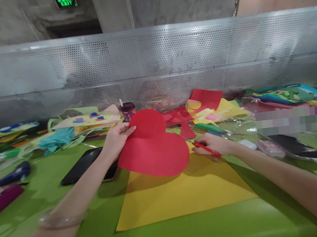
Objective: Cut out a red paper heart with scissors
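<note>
My left hand (118, 138) pinches a red paper cutout (153, 153) by its upper left edge. The cutout has a small rounded top above a wider rounded lower part, and it is held up off the table. At its right side, my right hand (210, 145) is closed around red-handled scissors (207, 149). The blades point up and left, close to the cutout's edge; whether they touch it I cannot tell. Beneath the cutout a yellow sheet of paper (184, 198) lies flat on the green table (86, 216), partly hidden by the cutout and its shadow.
A black tablet or phone (81, 166) lies left of the yellow sheet. Behind stand a dark-lidded cup (128, 110) and red paper scraps (206, 98). To the right are a white case (247, 144) and a phone (300, 148). A perforated metal panel (152, 58) rises behind the table.
</note>
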`<state>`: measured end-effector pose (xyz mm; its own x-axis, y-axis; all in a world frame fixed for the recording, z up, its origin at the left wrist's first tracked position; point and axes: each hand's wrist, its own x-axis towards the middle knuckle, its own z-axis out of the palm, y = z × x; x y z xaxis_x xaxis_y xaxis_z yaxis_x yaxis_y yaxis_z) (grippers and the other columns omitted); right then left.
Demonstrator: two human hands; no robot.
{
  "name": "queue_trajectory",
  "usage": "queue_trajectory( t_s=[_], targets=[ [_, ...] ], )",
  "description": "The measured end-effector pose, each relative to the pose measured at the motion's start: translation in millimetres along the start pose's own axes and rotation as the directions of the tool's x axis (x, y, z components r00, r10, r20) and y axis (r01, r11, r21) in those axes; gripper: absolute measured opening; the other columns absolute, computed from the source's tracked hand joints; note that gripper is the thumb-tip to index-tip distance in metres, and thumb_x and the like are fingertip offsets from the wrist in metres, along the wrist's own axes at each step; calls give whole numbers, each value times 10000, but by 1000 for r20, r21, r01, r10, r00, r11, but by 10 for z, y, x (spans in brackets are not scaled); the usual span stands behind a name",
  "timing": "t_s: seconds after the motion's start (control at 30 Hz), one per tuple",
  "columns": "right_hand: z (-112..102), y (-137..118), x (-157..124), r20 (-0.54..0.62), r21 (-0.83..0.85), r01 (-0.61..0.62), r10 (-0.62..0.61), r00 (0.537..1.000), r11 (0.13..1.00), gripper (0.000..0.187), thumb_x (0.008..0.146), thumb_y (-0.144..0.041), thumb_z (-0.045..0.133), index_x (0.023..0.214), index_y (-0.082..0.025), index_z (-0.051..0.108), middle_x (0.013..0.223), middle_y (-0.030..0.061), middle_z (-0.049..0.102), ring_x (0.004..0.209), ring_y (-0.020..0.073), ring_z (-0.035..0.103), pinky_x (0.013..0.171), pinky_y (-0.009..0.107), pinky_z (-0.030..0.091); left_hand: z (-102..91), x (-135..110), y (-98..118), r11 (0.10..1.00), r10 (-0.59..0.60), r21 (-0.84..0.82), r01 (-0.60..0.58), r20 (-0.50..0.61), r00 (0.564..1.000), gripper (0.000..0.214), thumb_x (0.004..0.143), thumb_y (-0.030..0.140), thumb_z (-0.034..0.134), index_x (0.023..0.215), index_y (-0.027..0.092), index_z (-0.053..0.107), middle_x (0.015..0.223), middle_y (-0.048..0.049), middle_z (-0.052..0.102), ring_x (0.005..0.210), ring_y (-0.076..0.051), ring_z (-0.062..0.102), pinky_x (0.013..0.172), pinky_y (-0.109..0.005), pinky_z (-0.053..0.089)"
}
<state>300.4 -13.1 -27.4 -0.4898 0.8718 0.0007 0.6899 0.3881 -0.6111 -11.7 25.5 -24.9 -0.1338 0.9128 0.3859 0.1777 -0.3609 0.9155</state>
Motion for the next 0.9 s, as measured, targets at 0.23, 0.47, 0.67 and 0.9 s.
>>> queue_trajectory(
  t_s=[0.23,0.47,0.67,0.9],
  targets=[
    [-48,7,-5,64,105,-49,43,997,993,319,761,-367,549,525,-205,408,340,-66,422,289,89,412,340,203,321,8,-18,9,1000,-14,0,14,26,1000,238,609,409,733,735,214,685,801,-50,720,742,-222,644,669,-303,489],
    [-20,32,13,64,234,-85,72,995,968,264,736,-355,548,547,-196,452,344,-63,436,303,96,434,347,205,344,20,-40,2,1000,-21,10,21,63,998,303,613,451,728,788,206,689,825,-54,724,730,-227,645,640,-297,483],
    [37,129,112,-251,499,52,87,964,865,268,726,-388,600,615,-185,466,468,-64,462,365,92,489,397,215,421,151,-74,-69,964,19,-263,-33,-55,998,309,651,431,711,817,177,650,814,-37,713,762,-202,638,691,-288,481],
    [41,158,182,-395,688,109,244,886,718,365,711,-510,601,586,-189,479,402,-44,466,326,114,463,379,265,445,324,-182,-91,894,-92,-445,59,-53,994,360,657,416,724,896,165,629,862,-55,700,744,-189,635,639,-279,488]
  ],
)
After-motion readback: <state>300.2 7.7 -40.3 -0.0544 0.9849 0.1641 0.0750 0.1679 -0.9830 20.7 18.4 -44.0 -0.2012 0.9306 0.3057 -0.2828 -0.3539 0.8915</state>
